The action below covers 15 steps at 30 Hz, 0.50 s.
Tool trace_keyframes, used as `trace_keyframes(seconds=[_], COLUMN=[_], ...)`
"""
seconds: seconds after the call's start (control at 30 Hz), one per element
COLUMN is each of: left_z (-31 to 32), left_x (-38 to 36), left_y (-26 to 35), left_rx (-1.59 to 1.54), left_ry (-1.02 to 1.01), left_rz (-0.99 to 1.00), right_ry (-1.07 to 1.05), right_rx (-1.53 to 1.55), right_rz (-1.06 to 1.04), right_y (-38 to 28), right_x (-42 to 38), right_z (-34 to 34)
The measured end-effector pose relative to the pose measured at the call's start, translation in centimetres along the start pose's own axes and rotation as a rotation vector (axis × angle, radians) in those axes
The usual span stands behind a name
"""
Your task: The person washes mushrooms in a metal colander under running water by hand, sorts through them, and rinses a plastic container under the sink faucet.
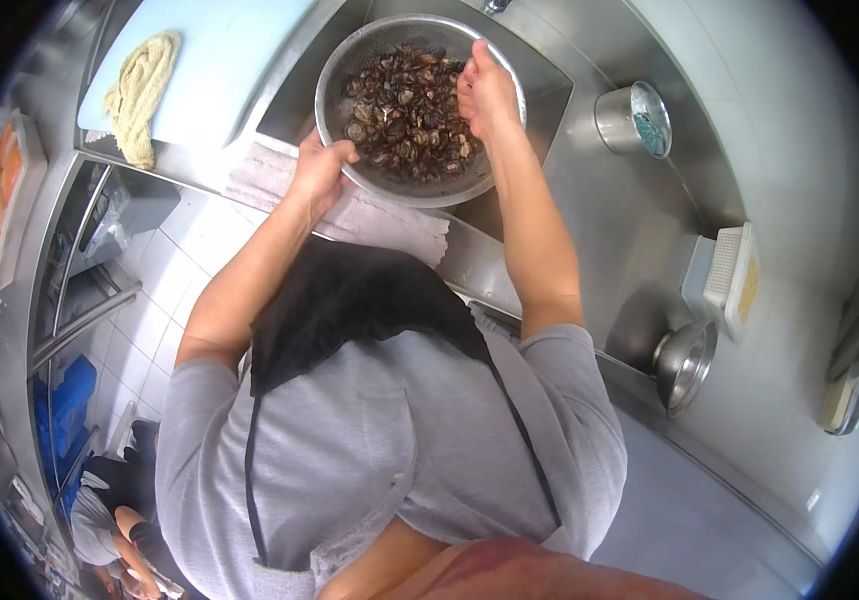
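Observation:
A large round metal bowl [411, 200] full of small dark brown shells [409, 110] is over the steel sink [549, 90]. At its lower left, my left hand [322, 172] grips the rim, with the thumb on top. My right hand [484, 90] is at the bowl's right side, above the edge of the shells, its fingers curled inward. Whether those fingers hold the rim or some shells cannot be made out. A pale cloth [374, 212] lies along the counter edge below the bowl.
On a light blue board [214, 70] lies a yellowish towel [144, 90]. A metal pot [621, 120], a white basket [724, 265] and a metal bowl [684, 368] stand at the right. Another person [99, 530] is at the lower left. Orange pieces fill a tray [31, 200].

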<state>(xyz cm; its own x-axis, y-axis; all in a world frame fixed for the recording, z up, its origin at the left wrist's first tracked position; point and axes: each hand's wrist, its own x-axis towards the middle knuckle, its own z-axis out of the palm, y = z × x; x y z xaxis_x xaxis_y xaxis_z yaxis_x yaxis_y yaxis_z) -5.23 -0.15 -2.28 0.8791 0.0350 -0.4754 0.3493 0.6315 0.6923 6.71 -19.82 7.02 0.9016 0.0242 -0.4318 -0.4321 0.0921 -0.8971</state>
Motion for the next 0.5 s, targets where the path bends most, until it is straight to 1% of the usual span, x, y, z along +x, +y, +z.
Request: trace_keyframes(seconds=[0.13, 0.23, 0.33, 0.43, 0.5], left_z=[-0.1, 0.3, -0.2, -0.3, -0.6], left_x=[0.2, -0.3, 0.3, 0.5, 0.8], left_y=[-0.1, 0.3, -0.2, -0.4, -0.7], left_rx=[0.010, 0.001, -0.007, -0.009, 0.004], left_ry=[0.013, 0.035, 0.025, 0.007, 0.000], left_rz=[-0.002, -0.010, -0.004, 0.008, 0.009], right_ry=[0.001, -0.075, -0.240, -0.315, -0.290], right_rx=[-0.142, -0.135, -0.009, 0.199, 0.160], right_rz=[-0.078, -0.094, -0.059, 0.077, 0.124], right_y=[-2.2, -3.8, -4.4, -3.8, -2.3], right_x=[-0.6, -1.3, -0.8, 0.1, 1.4], right_z=[0.7, 1.2, 0.3, -0.7, -1.5])
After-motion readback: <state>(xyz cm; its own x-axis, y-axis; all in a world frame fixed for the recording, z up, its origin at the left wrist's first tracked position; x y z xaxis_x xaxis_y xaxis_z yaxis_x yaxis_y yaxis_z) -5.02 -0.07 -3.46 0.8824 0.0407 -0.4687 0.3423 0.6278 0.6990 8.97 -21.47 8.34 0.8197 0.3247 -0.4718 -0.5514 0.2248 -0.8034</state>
